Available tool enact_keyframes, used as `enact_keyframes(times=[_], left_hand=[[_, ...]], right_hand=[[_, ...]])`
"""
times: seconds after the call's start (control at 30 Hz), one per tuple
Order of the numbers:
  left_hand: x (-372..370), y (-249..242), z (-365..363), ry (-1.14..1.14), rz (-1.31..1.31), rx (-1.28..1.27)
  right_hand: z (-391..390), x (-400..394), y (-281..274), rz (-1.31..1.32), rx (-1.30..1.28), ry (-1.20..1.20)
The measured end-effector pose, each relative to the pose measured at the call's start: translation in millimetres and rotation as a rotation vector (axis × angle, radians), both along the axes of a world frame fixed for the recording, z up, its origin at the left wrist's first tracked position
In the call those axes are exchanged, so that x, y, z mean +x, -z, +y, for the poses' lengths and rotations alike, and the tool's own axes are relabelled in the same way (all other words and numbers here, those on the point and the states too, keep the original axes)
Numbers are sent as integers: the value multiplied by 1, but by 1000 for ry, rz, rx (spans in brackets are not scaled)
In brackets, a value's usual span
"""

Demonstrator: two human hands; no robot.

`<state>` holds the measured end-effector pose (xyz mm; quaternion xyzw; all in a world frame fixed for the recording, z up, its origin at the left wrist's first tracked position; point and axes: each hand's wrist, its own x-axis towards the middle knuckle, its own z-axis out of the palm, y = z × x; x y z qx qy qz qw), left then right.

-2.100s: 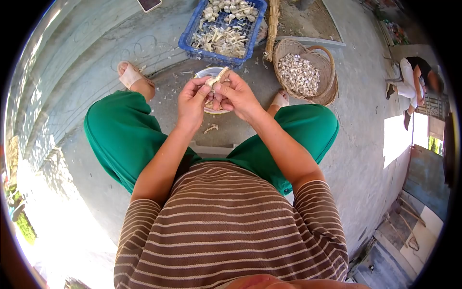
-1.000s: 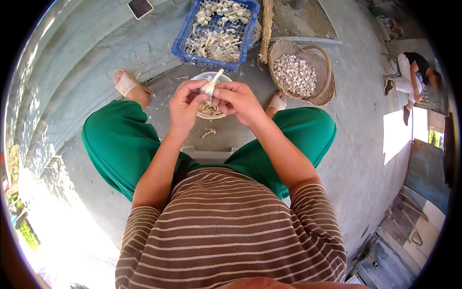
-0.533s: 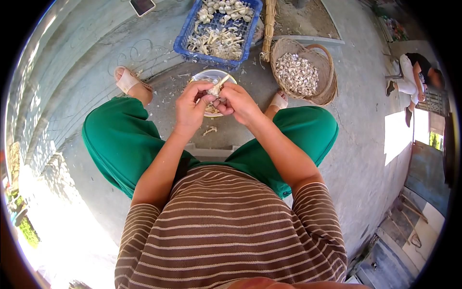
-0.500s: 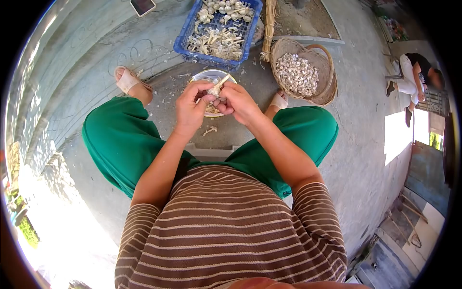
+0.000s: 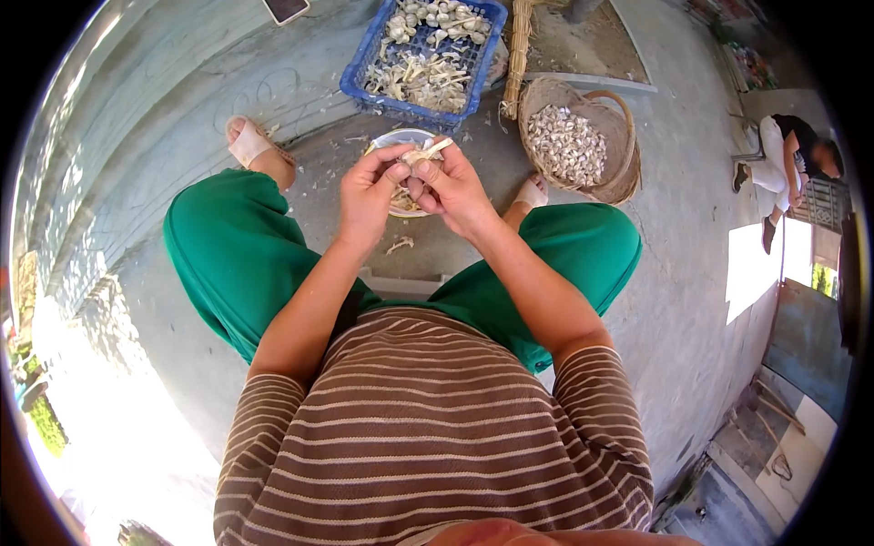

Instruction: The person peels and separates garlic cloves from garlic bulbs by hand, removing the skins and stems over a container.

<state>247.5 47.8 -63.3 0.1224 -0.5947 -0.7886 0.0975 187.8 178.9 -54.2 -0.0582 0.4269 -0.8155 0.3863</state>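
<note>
Above a bowl [image 5: 386, 139] between my feet, both hands meet around a garlic bulb [image 5: 424, 156] with a pale, dry stalk pointing up to the right. My left hand [image 5: 367, 195] pinches its left side between thumb and fingers. My right hand [image 5: 460, 189] is closed on the other side, thumb against the bulb and fingers curled beneath it. Parts of the bulb are covered by the fingers. Pale peelings or pieces show in the bowl, which my hands partly hide.
Beyond the bowl stands a blue plastic crate [image 5: 353, 84] holding garlic bulbs and stalk scraps. A wicker basket [image 5: 626, 150] of loose cloves [image 5: 566, 146] is at right, near a straw bundle [image 5: 517, 55]. A phone [image 5: 288, 8] lies upper left. Another person [image 5: 787, 150] sits far right.
The garlic stalk has tipped from steep to flatter, towards the right. My right thumb has come up onto the bulb. The whole view has shifted slightly.
</note>
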Motion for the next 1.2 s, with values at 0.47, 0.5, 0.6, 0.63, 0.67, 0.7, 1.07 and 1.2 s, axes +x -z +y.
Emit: enact_keyframes(times=[0.47,0.5,0.6,0.63,0.67,0.7,1.07,1.2], left_hand=[[-4,4,4,-18,45,218],[-4,5,3,-18,44,218],[-5,7,-4,-50,46,188],[-6,3,-6,-69,62,154],[-7,1,-9,-90,78,120],[-8,-1,-11,-78,71,113],[-1,4,-7,25,126,-19],[1,6,-7,-4,13,28]], right_hand=[[-3,-4,-5,105,47,77],[-2,-5,-2,104,47,76],[3,-7,2,102,140,79],[4,-8,1,67,122,73],[5,-10,0,33,104,67],[5,-10,-1,34,102,66],[1,-6,1,181,199,-18],[1,-5,5,174,197,-25]])
